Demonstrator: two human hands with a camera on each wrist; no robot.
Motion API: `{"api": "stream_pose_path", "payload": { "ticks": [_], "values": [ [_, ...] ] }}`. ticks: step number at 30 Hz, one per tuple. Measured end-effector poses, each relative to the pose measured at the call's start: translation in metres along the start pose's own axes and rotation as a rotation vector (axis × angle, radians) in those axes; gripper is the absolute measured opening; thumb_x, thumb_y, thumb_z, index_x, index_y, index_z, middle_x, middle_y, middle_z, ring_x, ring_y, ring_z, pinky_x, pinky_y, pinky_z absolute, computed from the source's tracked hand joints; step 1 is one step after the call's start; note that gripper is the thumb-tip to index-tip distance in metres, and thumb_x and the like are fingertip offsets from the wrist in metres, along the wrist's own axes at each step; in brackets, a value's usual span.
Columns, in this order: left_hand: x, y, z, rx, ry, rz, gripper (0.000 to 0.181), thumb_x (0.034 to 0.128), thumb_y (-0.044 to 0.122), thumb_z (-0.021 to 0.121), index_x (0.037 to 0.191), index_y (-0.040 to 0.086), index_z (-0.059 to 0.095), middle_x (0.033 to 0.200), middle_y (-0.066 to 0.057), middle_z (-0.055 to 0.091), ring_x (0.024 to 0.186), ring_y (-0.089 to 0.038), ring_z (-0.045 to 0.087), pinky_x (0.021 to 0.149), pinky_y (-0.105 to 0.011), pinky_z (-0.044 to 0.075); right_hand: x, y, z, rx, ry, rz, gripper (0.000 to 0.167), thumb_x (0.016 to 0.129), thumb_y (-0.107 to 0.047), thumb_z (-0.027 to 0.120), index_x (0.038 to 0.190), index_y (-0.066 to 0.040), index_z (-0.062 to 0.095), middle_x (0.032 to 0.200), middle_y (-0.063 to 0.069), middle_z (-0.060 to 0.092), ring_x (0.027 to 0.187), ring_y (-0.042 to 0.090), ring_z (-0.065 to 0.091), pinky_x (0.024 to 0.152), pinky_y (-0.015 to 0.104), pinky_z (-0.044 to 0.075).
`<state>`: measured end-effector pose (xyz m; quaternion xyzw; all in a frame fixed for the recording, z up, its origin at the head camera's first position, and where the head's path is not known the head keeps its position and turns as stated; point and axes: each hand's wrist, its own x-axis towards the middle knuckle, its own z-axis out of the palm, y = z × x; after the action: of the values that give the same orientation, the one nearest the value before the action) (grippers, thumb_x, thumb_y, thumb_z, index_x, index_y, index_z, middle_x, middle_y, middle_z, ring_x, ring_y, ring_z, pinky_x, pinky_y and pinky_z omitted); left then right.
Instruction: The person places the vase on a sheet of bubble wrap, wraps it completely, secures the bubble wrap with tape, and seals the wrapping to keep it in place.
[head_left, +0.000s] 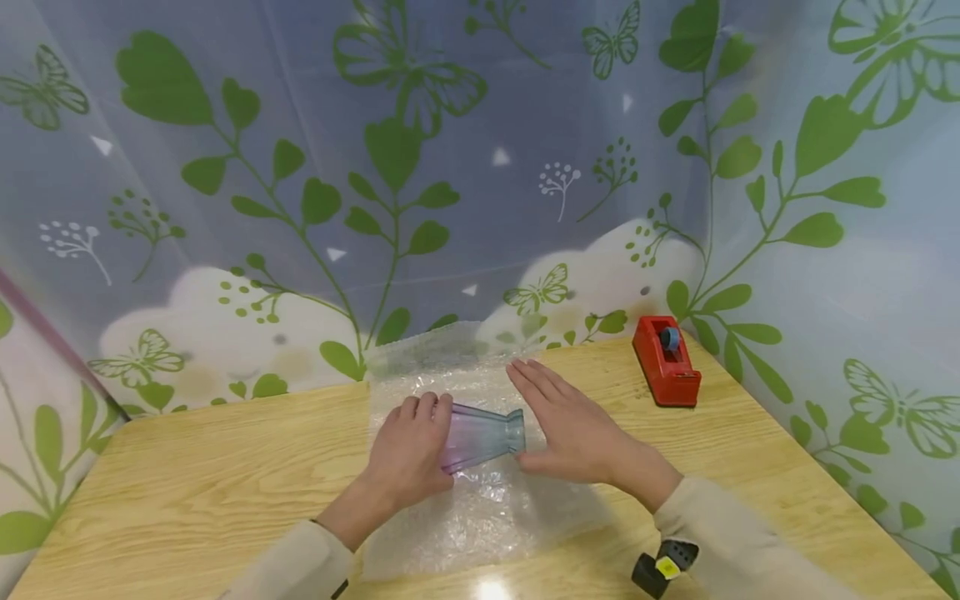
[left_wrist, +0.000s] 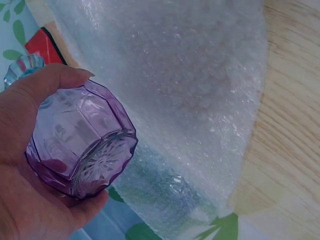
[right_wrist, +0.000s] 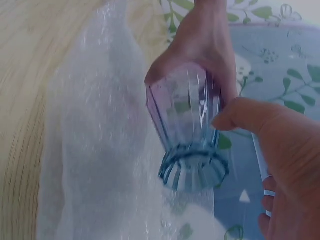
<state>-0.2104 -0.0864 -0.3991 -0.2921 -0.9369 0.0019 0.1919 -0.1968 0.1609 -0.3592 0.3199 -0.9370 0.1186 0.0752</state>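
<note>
A faceted glass vase (head_left: 483,437), purple at the base and blue at its flared, scalloped mouth, lies on its side above a sheet of bubble wrap (head_left: 480,525). My left hand (head_left: 411,442) grips the purple end, thumb and fingers on opposite sides; the left wrist view shows the base (left_wrist: 102,162) with its starburst pattern. Beside the blue mouth (right_wrist: 192,172), my right hand (head_left: 573,429) is spread with straight fingers and the thumb apart. Whether the right thumb (right_wrist: 237,115) touches the glass, I cannot tell.
A red tape dispenser (head_left: 666,362) with a blue tape core stands at the table's back right. The wooden table (head_left: 225,475) meets a patterned fabric backdrop (head_left: 450,208) behind and a similar one at the right. The bubble wrap's far edge leans against the backdrop.
</note>
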Motion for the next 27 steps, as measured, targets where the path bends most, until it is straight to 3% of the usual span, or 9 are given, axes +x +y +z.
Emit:
{"api": "stream_pose_path", "payload": {
  "ticks": [7, 15, 27],
  "values": [
    [0.001, 0.003, -0.001, 0.019, 0.028, -0.004, 0.086, 0.052, 0.033, 0.082, 0.122, -0.001, 0.047, 0.106, -0.015, 0.053, 0.095, -0.033, 0.053, 0.08, -0.044, 0.048, 0.009, -0.018, 0.009, -0.057, -0.031, -0.027, 0.098, 0.078, -0.041, 0.069, 0.15, 0.001, 0.018, 0.156, 0.014, 0.016, 0.142, 0.029, 0.015, 0.111, 0.04, 0.021],
    [0.003, 0.012, -0.004, 0.019, -0.016, -0.005, 0.087, 0.0532, 0.037, 0.083, 0.122, -0.001, 0.047, 0.107, -0.015, 0.054, 0.095, -0.032, 0.053, 0.08, -0.043, 0.048, 0.018, -0.034, 0.024, -0.163, -0.043, -0.024, 0.104, 0.073, -0.038, 0.079, 0.148, 0.005, 0.022, 0.153, 0.019, 0.024, 0.14, 0.032, 0.02, 0.112, 0.039, 0.019],
    [0.0, 0.017, -0.005, 0.019, -0.041, -0.02, 0.089, 0.0519, 0.041, 0.084, 0.122, -0.002, 0.048, 0.103, -0.015, 0.055, 0.092, -0.031, 0.054, 0.078, -0.042, 0.05, 0.023, -0.037, 0.045, -0.354, -0.054, 0.006, 0.108, 0.066, -0.045, 0.084, 0.146, 0.003, 0.029, 0.141, 0.016, 0.044, 0.129, 0.03, 0.041, 0.107, 0.041, 0.03]
  ]
}}
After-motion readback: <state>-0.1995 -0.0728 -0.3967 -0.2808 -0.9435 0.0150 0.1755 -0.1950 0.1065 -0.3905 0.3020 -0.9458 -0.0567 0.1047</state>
